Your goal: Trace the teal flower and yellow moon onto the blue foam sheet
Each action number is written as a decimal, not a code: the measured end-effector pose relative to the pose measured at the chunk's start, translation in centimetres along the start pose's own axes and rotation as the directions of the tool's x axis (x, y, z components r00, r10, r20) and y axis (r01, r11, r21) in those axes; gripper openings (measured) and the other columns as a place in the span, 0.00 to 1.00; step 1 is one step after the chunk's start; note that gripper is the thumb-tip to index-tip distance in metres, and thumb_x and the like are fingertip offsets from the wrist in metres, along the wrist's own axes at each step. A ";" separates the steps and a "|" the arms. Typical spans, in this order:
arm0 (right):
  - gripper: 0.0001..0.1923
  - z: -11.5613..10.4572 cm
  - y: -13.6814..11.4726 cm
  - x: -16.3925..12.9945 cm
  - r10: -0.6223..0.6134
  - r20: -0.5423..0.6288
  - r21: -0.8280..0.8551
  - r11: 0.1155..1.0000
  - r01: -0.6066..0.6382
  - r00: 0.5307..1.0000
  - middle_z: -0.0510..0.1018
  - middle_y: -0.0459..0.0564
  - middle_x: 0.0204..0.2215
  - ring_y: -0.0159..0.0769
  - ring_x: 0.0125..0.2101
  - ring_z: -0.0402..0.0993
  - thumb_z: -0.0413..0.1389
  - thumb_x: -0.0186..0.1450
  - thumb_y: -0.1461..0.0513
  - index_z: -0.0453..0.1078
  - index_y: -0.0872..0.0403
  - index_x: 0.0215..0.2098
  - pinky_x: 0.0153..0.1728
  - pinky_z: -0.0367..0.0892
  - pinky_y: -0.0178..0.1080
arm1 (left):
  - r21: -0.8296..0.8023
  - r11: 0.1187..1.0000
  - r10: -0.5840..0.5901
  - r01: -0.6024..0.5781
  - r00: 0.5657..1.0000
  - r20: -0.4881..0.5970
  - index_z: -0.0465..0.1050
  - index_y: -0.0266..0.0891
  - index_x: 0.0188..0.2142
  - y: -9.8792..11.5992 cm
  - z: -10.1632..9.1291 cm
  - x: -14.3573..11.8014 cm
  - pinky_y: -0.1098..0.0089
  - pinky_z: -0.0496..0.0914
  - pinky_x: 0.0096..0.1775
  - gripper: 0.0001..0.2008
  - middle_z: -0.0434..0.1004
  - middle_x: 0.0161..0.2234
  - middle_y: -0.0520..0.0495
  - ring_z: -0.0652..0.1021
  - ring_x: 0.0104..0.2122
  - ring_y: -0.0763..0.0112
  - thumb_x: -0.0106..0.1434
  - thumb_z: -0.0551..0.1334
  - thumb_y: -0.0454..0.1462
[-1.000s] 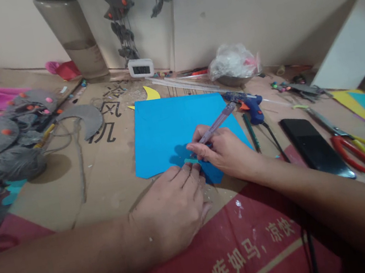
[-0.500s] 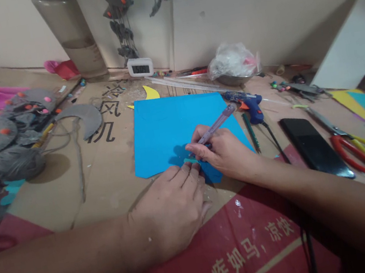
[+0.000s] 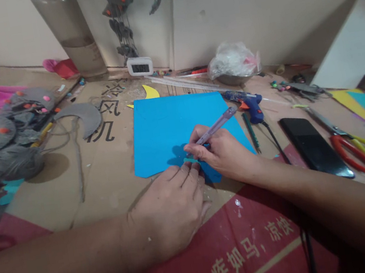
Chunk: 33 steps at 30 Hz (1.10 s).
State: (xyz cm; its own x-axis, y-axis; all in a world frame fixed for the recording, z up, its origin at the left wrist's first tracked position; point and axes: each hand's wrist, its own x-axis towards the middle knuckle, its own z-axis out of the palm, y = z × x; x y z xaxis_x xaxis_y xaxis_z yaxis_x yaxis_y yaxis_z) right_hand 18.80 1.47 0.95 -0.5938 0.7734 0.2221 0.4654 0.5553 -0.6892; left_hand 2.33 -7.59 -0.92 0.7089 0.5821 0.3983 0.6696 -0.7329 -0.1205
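A blue sheet of paper (image 3: 173,124) lies on the cardboard in front of me. My right hand (image 3: 219,151) is closed around a pale purple pen (image 3: 217,125), its tip low over the sheet's near edge and hidden by the fingers. My left hand (image 3: 174,204) lies flat, fingertips pressing a small teal piece (image 3: 191,159) onto the blue sheet. Most of that piece is covered by the fingers. A yellow crescent (image 3: 151,91) sticks out from behind the sheet's far edge.
Right of the sheet lie a blue glue gun (image 3: 250,105), a dark green pencil (image 3: 251,132), a black phone (image 3: 314,148) and scissors (image 3: 361,149). At left are a grey crescent (image 3: 84,117) and grey yarn (image 3: 16,162). A white clock (image 3: 140,66) stands behind.
The pen and the right hand's fingers have shifted very slightly. The left hand and the blue sheet stay in place.
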 end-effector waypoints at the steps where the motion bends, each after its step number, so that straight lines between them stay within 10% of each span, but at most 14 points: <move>1: 0.13 0.0 0.0 0.0 -0.001 0.000 0.001 1.000 0.001 1.000 0.69 0.44 0.25 0.30 0.24 0.64 0.53 0.69 0.55 0.65 0.54 0.30 0.28 0.56 0.36 | 0.001 1.000 -0.001 0.001 1.000 -0.002 0.76 0.25 0.48 0.0 0.0 0.0 0.57 0.68 0.47 0.20 0.79 0.47 0.33 0.78 0.48 0.51 0.70 0.55 0.41; 33: 0.13 0.1 -0.2 -0.1 0.030 0.053 0.009 1.000 -0.030 0.998 0.69 0.43 0.24 0.30 0.25 0.63 0.54 0.69 0.54 0.64 0.54 0.31 0.28 0.55 0.35 | 0.032 0.999 0.004 -0.008 0.995 0.096 0.77 0.29 0.49 -0.1 -0.4 -0.1 0.57 0.72 0.36 0.19 0.79 0.47 0.33 0.79 0.38 0.53 0.70 0.52 0.38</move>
State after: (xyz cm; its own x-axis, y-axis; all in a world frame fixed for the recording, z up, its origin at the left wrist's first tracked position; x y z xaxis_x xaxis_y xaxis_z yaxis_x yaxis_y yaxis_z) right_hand 18.68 1.25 0.99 -0.6134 0.7724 0.1646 0.4776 0.5288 -0.7016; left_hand 2.15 -7.74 -0.53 0.7298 0.6099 0.3087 0.6709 -0.7258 -0.1522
